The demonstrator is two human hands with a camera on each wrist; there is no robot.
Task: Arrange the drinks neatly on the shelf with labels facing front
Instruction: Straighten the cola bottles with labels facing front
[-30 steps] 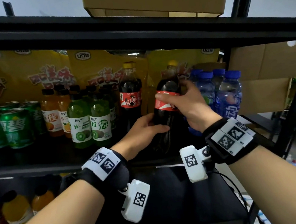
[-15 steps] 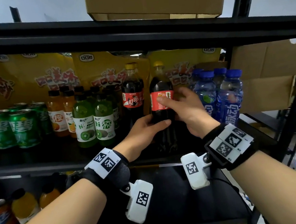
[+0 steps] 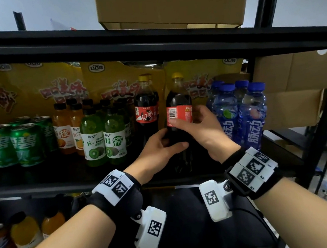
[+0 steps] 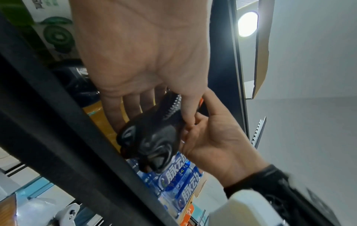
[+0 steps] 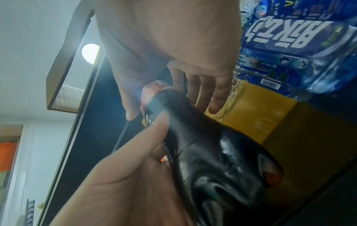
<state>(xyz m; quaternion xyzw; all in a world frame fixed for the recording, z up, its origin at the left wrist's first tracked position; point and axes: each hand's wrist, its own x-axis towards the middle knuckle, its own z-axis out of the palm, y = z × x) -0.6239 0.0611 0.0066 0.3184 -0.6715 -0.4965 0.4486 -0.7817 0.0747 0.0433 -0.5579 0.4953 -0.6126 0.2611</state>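
Both hands are on one cola bottle point(image 3: 179, 110): the right hand point(image 3: 203, 134) wraps its fingers round the red label band, thumb across the front, while the left hand point(image 3: 159, 150) cups the dark lower body with its thumb laid across the front. The bottle stands upright on the middle shelf point(image 3: 45, 188), between a second cola bottle point(image 3: 146, 113) to its left and the blue bottles point(image 3: 243, 116) to its right, close to both. Its label now shows the barcode and small print toward the front, so by my reading it is not yet turned right; the neighbouring cola shows its logo forward, which is the face this one needs. From the wrist views the bottle's base point(image 4: 152, 145) seems to sit at or just above the shelf, but I cannot tell whether it is touching. Elsewhere on the shelf, the green cans point(image 3: 12, 142), the orange bottles point(image 3: 64, 131) and the kiwi bottles point(image 3: 104, 137) stand in tidy groups with labels facing out, and the blue ones do too. What remains, as far as I can judge, is a further twist of this bottle and setting it in line with its twin; the drinks on the lower shelf point(image 3: 25, 235) are too cut off to judge.
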